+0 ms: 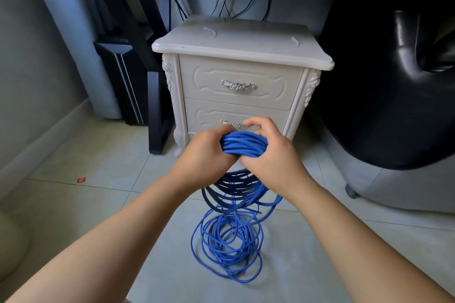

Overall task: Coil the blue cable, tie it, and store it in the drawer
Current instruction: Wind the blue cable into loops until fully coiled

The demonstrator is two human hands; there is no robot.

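A long blue cable (242,146) is bunched into a thick bundle of loops held up in front of a white nightstand (241,61). My left hand (208,152) grips the bundle's left side. My right hand (270,152) wraps around its right side, fingers curled over the top. More loops hang below both hands and pile loosely on the tiled floor (73,204). Behind the hands, the nightstand has two closed drawers; the upper drawer (204,76) carries a silver handle (237,85), and the lower drawer's handle is partly hidden by my right hand.
A black desk frame and a dark computer tower (123,76) stand left of the nightstand. A black leather chair (394,86) fills the right side. Dark wires hang behind the nightstand. A small red scrap (81,180) lies on the tiles at left.
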